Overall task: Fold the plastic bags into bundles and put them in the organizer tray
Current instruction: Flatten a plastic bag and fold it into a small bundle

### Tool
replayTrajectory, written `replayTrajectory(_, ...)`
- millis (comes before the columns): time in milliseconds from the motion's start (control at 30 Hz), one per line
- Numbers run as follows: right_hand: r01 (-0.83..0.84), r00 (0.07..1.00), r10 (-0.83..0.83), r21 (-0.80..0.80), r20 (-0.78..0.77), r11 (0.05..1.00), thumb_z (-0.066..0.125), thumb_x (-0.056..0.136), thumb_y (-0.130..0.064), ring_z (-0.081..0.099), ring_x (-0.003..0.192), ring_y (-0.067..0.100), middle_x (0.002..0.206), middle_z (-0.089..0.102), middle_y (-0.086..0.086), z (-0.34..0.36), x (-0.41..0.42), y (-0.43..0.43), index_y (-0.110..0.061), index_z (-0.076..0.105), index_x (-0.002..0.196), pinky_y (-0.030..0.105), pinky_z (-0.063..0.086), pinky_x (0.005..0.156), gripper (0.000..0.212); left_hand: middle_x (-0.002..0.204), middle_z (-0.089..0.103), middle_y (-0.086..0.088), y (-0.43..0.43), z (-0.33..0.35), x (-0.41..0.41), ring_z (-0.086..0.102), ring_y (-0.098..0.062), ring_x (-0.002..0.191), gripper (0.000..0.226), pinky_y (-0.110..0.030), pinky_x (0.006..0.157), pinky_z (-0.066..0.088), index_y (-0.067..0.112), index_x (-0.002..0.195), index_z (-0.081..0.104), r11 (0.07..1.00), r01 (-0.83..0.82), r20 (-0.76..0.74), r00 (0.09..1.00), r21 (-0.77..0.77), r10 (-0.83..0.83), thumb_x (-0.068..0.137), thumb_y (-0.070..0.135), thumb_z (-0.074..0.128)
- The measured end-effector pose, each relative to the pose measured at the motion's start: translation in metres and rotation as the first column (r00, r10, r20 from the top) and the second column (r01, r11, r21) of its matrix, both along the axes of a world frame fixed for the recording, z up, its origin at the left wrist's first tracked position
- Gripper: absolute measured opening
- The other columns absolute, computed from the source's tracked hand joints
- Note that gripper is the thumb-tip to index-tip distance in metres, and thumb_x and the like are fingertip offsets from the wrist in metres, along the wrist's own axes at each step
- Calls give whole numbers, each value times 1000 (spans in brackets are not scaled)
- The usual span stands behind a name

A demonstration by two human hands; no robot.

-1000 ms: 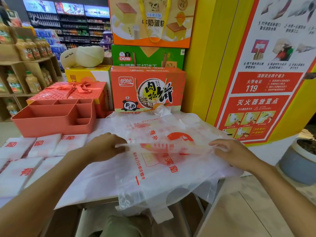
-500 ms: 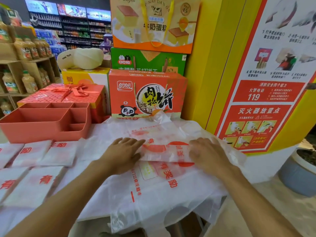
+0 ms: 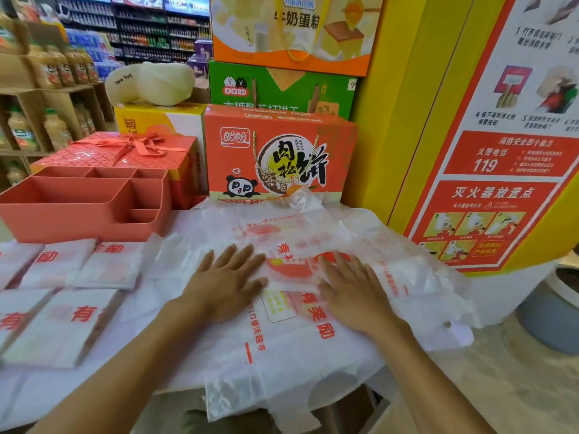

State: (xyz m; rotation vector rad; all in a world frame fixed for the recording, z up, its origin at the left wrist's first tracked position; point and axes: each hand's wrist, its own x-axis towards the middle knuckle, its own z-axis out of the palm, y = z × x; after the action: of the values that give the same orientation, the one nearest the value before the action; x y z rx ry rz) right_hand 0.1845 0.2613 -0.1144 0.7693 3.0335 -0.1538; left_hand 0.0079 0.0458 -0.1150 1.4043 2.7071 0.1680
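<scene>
A stack of thin white plastic bags [image 3: 282,349] with red print lies spread on the table, its near end hanging over the front edge. The top bag's folded strip [image 3: 291,270] lies across the stack. My left hand [image 3: 225,283] and my right hand [image 3: 351,292] press flat on that fold, fingers spread, palms down. Several folded bag bundles [image 3: 109,264] lie in rows on the left of the table. The orange organizer tray [image 3: 62,223], with several compartments that look bare, stands at the back left.
Red and orange gift boxes [image 3: 275,155] are stacked right behind the bags and the tray. A yellow pillar with a red fire-safety poster [image 3: 495,170] rises at the right. A grey pot [image 3: 551,311] stands on the floor at the right. Shelves of bottles [image 3: 56,67] line the left.
Both hands held the bag's edge up, folded it away from me onto the stack, and now lie flat on it, closer together.
</scene>
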Motion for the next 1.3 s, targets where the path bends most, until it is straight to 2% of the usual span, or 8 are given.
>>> replayTrajectory(133,72,997,-71,-8,38,997,13,103,-61,-14,156,24,170,-13,-5,1,23,22,-44,-6,160,45,-7,126,62,166,-16,17,-14,-1,-11,-19,-17,154,76,-46,125,-10,52,156,-10,998,-41,-14,999,-39,40,86,79,0)
replayTrajectory(400,178,983,-175,-40,61,983,15,103,-62,-13,156,23,170,-13,2,10,58,48,-42,-4,161,41,-5,125,64,169,-13,11,-33,-3,-21,-13,-23,156,93,-44,127,-4,47,159,-7,993,-113,-34,993,-14,113,76,88,-8)
replayTrajectory(600,295,955,-293,-32,44,955,10,97,-73,-9,156,31,170,-10,7,6,52,48,-42,-2,160,48,-1,126,72,170,-10,9,-36,-5,-19,-11,-23,156,81,-43,127,-4,44,160,-3,994,-110,-45,993,20,110,89,82,5)
replayTrajectory(767,321,946,-321,-7,55,947,13,100,-65,-6,157,32,170,-6,12,10,48,43,-35,1,162,48,0,127,70,170,-8,7,-35,-5,-19,-10,-24,157,77,-44,127,-3,43,160,-1,994,-104,-41,994,30,105,93,79,9)
replayTrajectory(867,273,962,-273,-11,-19,962,20,104,-53,3,157,29,170,6,11,11,31,25,-27,10,162,46,4,127,65,170,-7,6,-35,-5,-19,-10,-24,157,77,-44,127,-3,42,161,0,994,-101,-40,994,38,102,93,79,10)
replayTrajectory(1000,119,985,-121,-26,-123,993,25,105,-49,11,156,27,169,17,8,8,-12,-21,-27,22,160,43,10,127,59,170,-7,6,-36,-4,-18,-10,-24,157,77,-45,127,-3,42,161,1,993,-108,-36,993,40,109,93,79,10)
replayTrajectory(1200,-54,996,55,9,-69,998,18,104,-58,-4,157,25,171,0,6,2,-58,-62,-33,5,162,45,-2,127,65,170,-5,6,-36,-4,-17,-9,-24,157,78,-45,127,-3,42,161,2,993,-110,-37,993,45,112,93,79,10)
replayTrajectory(1300,-90,995,89,-24,-48,996,14,103,-60,-9,157,21,171,-7,1,-1,-57,-60,-40,-2,161,44,-5,127,63,170,-4,7,-36,-4,-17,-8,-23,157,78,-45,127,-2,42,161,3,993,-107,-34,994,49,109,93,80,11)
